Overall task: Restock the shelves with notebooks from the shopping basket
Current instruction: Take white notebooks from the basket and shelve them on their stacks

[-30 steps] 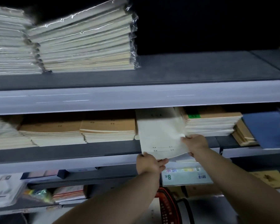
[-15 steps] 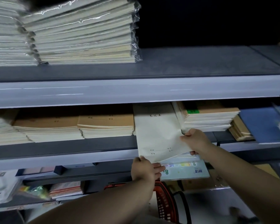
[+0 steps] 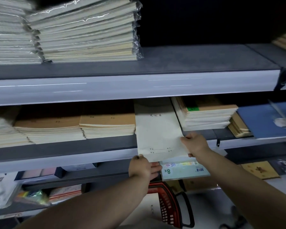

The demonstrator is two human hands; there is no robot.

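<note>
Little has shifted since a second ago: the cream notebook (image 3: 157, 133) still lies partly on the middle shelf (image 3: 73, 146), between one brown stack (image 3: 107, 124) and another stack (image 3: 208, 116), its near end overhanging the shelf lip. The left hand (image 3: 141, 166) pinches its near corner; the right hand (image 3: 195, 143) grips its right edge.

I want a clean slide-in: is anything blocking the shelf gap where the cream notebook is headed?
Nothing visible does. The cream paper notebook, held by the left hand and right hand, lies partly in the gap between the brown-covered stack and the green-labelled stack. The gap's back is dark.
</note>
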